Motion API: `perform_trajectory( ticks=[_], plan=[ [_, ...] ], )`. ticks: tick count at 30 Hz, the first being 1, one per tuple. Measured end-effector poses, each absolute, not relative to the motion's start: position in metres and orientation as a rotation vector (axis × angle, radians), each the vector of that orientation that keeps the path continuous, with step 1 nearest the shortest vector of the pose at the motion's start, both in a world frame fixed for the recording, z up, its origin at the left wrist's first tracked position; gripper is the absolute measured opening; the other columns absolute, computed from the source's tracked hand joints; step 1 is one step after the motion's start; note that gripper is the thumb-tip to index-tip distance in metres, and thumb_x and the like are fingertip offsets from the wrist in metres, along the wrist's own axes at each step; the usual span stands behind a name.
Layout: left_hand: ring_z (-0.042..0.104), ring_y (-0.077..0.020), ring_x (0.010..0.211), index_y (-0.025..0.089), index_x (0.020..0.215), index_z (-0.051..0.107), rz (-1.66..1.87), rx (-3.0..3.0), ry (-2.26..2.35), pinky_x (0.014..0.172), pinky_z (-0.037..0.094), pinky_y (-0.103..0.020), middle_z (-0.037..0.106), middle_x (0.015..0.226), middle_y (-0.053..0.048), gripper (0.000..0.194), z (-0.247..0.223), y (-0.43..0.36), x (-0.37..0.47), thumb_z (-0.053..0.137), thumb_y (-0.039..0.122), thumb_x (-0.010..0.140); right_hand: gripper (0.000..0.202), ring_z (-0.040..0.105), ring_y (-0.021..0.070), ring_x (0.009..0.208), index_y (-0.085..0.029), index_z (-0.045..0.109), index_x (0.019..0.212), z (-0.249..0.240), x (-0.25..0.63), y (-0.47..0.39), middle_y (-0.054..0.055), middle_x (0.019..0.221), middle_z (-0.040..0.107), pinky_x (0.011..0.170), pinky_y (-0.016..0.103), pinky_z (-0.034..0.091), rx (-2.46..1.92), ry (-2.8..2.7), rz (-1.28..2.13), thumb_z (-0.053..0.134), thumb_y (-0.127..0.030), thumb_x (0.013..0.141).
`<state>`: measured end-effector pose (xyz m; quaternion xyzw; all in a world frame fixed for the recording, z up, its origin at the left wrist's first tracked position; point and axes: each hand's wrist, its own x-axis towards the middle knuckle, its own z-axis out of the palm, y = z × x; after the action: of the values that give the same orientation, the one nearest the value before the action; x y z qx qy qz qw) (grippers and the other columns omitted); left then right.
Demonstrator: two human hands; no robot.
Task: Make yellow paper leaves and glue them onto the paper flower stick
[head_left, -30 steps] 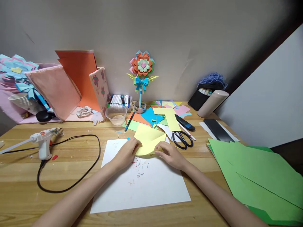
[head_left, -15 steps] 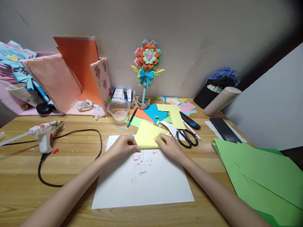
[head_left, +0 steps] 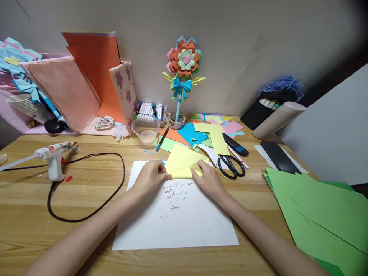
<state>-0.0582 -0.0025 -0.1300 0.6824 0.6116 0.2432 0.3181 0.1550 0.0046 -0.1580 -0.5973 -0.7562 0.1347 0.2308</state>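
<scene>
A folded yellow paper [head_left: 184, 163] lies at the top of a white sheet [head_left: 175, 226] marked with red and blue ink smudges. My left hand [head_left: 155, 174] pinches the paper's lower left corner between thumb and fingers. On the right side of the fold, my right hand [head_left: 205, 176] has its thumb and index finger closed on the paper near the lower edge. Black-handled scissors [head_left: 232, 167] lie just right of my right hand, beside a yellow paper strip [head_left: 219, 140].
A glue gun [head_left: 54, 159] and its looped black cord are on the left. Green sheets [head_left: 324, 211] lie at the right, below a black phone-like object [head_left: 279, 157]. A paper flower [head_left: 185, 59], a clear bowl [head_left: 145, 130] and coloured scraps [head_left: 191, 134] stand or lie behind.
The view has shifted slightly, moving the background objects in the picture. Both hands keep their hold on the yellow paper, with little change in their placement.
</scene>
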Motion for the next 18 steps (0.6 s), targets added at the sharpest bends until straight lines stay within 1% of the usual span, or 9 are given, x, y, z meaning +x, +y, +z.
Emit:
perform_trajectory(
  ticks=[7,13,18],
  plan=[
    [0.051,-0.0141,0.057,0.017,0.06,0.058,0.548,1.786,1.585,0.05,0.029,-0.024,0.06,0.062,-0.001,0.024,-0.134,0.0026,-0.062,0.068,0.039,0.06,0.016,0.046,0.0159,0.058,-0.021,0.038,0.069,-0.1603,0.1546,0.0052,0.0,0.062,0.049,0.053,0.025,0.03,-1.623,-2.081,0.334,0.042,-0.03,0.081],
    [0.051,-0.0137,0.053,0.017,0.062,0.058,0.499,1.785,1.571,0.047,0.028,-0.023,0.06,0.058,0.0,0.023,-0.1352,0.0053,-0.0606,0.066,0.039,0.062,0.022,0.048,0.0171,0.06,-0.022,0.035,0.067,-0.1643,0.1516,0.0058,0.001,0.062,0.049,0.054,0.026,0.028,-1.664,-2.091,0.278,0.039,-0.03,0.086],
    [0.051,-0.0137,0.052,0.018,0.062,0.059,0.438,1.803,1.57,0.047,0.029,-0.024,0.059,0.056,0.0,0.02,-0.1356,0.0065,-0.0615,0.063,0.038,0.065,0.018,0.05,0.0194,0.063,-0.021,0.04,0.072,-0.1653,0.1487,0.0028,0.003,0.064,0.052,0.053,0.027,0.025,-1.707,-2.121,0.165,0.039,-0.029,0.087]
  ],
)
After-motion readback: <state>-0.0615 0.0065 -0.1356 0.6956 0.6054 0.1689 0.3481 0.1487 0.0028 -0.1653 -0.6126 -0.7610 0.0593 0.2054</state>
